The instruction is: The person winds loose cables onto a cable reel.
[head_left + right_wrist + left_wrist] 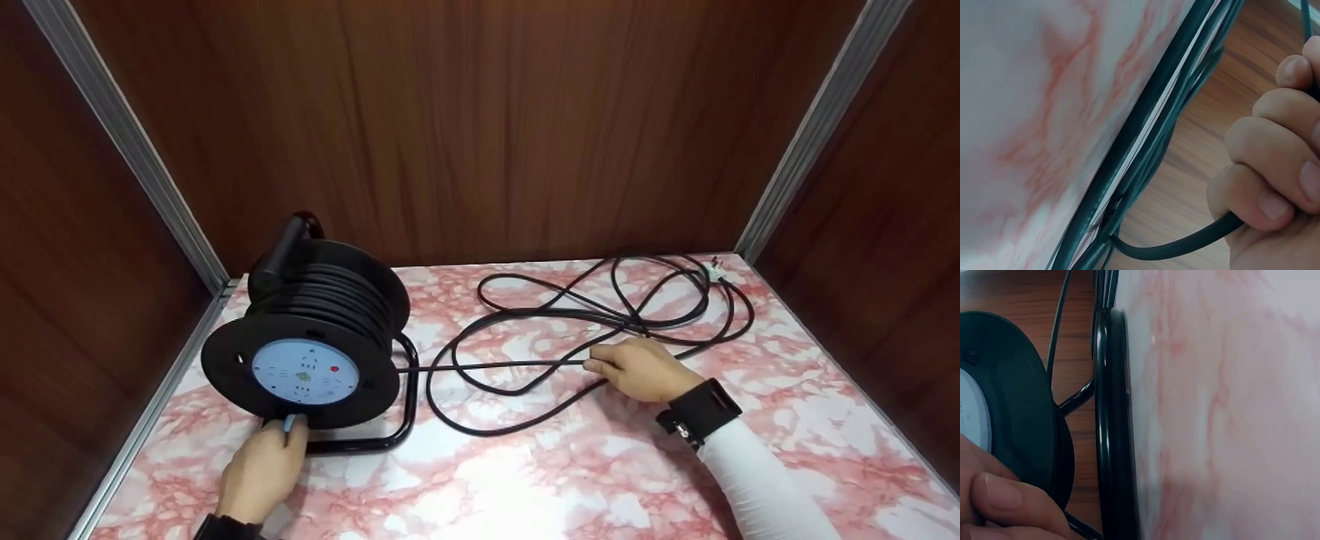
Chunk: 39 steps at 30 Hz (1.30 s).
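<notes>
A black cable reel (300,330) stands at the left of the table, its round light-blue socket panel (306,371) facing the near side. At the bottom of its front disc, my left hand (262,465) grips a small blue knob (289,422). In the left wrist view, the curled fingers (1022,500) are beside the disc's edge. My right hand (637,367) holds the black cable (495,365), which runs fairly straight from the reel to it. The right wrist view shows these fingers (1275,146) wrapped round the cable, with its tail hanging out below.
Loose loops of cable (525,311) spread over the middle and right of the marbled table (465,480). A white plug (716,271) lies near the far right corner. The reel's tubular black stand (409,405) rests on the table. Brown wooden panels (480,135) enclose the back and sides.
</notes>
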Available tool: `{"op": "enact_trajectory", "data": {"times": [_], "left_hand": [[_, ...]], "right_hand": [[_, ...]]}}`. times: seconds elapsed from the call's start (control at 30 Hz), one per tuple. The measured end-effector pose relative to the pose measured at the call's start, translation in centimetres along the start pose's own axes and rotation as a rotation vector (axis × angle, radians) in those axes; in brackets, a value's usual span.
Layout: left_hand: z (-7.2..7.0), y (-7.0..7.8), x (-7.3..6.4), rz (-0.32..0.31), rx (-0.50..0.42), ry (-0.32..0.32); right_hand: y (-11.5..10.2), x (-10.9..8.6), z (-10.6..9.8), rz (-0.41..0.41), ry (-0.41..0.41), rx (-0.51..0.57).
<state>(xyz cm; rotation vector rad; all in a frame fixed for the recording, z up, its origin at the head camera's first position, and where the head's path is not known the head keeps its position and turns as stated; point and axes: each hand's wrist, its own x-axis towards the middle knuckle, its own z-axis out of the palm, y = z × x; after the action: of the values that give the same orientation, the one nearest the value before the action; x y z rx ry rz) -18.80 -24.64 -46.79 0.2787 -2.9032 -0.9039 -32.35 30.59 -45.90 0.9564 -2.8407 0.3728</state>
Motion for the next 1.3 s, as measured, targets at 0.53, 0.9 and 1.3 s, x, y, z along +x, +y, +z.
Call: {"op": "enact_trajectory", "data": {"times": [0.53, 0.9, 1.3], "left_hand": [[-0.7, -0.2, 0.3, -0.013, -0.048, -0.016], [-2.7, -1.4, 0.4, -0.077, -0.195, 0.042], [-5.9, -0.7, 0.5, -0.153, -0.389, 0.153]], "right_hand": [[0.0, 0.0, 0.2, -0.011, -0.019, 0.057], [-1.4, 0.6, 0.1, -0.049, 0.01, 0.086], [-0.5, 0.4, 0.3, -0.039, 0.192, -0.09]]}}
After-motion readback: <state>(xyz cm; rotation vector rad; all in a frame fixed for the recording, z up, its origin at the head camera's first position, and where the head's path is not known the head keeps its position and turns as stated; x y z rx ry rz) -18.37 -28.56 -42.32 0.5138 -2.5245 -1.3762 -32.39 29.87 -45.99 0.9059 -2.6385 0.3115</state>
